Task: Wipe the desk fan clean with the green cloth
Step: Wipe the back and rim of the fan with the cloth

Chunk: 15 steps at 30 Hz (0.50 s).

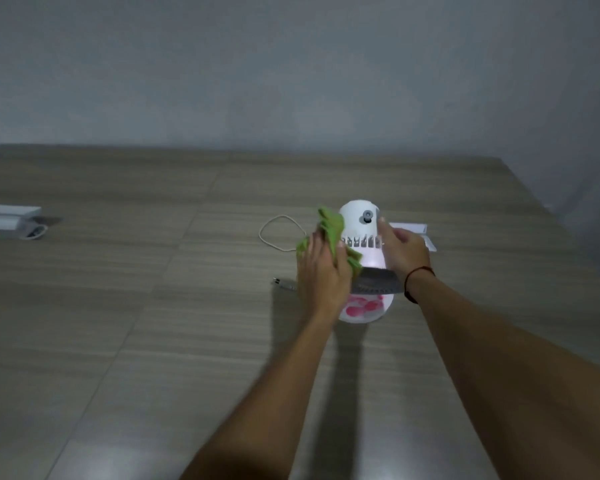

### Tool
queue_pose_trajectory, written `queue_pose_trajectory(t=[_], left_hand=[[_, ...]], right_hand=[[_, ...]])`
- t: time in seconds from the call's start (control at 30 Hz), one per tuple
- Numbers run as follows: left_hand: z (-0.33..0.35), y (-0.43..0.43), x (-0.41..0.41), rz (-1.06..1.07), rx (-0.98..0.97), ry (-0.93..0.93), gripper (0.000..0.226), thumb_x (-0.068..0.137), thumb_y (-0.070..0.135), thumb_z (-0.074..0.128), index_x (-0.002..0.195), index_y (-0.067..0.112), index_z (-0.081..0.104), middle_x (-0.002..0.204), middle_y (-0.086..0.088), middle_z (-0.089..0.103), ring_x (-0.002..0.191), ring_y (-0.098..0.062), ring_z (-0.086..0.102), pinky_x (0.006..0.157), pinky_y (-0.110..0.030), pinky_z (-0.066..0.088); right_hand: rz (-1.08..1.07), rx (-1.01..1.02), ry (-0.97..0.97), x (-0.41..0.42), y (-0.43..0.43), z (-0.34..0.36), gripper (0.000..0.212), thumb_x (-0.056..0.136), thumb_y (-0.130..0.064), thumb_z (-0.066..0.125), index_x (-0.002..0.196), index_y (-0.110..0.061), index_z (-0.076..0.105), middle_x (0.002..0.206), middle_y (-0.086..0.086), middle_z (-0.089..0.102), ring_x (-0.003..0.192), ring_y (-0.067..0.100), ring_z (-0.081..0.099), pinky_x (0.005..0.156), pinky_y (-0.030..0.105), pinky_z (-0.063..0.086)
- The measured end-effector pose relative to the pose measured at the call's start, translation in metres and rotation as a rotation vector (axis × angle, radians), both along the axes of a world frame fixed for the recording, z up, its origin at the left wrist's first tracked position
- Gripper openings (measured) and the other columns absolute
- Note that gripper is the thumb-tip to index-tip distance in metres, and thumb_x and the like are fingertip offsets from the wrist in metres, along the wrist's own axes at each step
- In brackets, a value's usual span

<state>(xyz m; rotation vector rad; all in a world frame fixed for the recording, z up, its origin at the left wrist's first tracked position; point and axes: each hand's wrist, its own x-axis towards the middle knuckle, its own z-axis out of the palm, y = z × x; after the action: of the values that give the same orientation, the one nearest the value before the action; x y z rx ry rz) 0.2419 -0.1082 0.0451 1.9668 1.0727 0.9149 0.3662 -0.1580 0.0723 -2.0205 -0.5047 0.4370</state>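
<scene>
fan (360, 230): stood on table (153, 271), long axis upright, rear knob side faced to camera
cloth (333, 226): bunched against fan's left side, gripped by left hand (321, 271)
right hand (404, 252): fingers wrapped on fan's right side

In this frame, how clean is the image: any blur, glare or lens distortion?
Head view: soft throughout, with motion smear along the left hand and its forearm; the green cloth and fan lack fine detail; a pale ceiling-light glare sits on the table near the bottom edge; wide-angle bending curves the table's far edge.
</scene>
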Motion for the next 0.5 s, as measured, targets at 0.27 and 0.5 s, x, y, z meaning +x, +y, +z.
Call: queue_pose_trajectory(t=[0.27, 0.5], left_hand=[[0.031, -0.064, 0.052, -0.226, 0.201, 0.253, 0.061, 0.099, 0.044, 0.018, 0.151, 0.013, 0.017, 0.162, -0.001, 0.013, 0.150, -0.010, 0.001, 0.121, -0.032, -0.009], [0.067, -0.030, 0.023, -0.214, -0.256, -0.283, 0.047, 0.101, 0.030, 0.030, 0.147, 0.017, 0.034, 0.153, 0.000, 0.036, 0.143, -0.013, 0.030, 0.114, -0.021, 0.021]], right_hand=[[0.209, 0.446, 0.788, 0.022, -0.028, 0.025, 0.076, 0.082, -0.072, 0.041, 0.108, -0.008, 0.071, 0.116, 0.012, 0.070, 0.106, 0.022, 0.067, 0.102, 0.034, 0.046], [-0.207, 0.288, 0.096, 0.015, -0.035, 0.029, 0.067, 0.085, -0.051, 0.061, 0.137, -0.011, 0.050, 0.142, 0.009, 0.051, 0.131, 0.026, 0.048, 0.111, 0.036, 0.037]])
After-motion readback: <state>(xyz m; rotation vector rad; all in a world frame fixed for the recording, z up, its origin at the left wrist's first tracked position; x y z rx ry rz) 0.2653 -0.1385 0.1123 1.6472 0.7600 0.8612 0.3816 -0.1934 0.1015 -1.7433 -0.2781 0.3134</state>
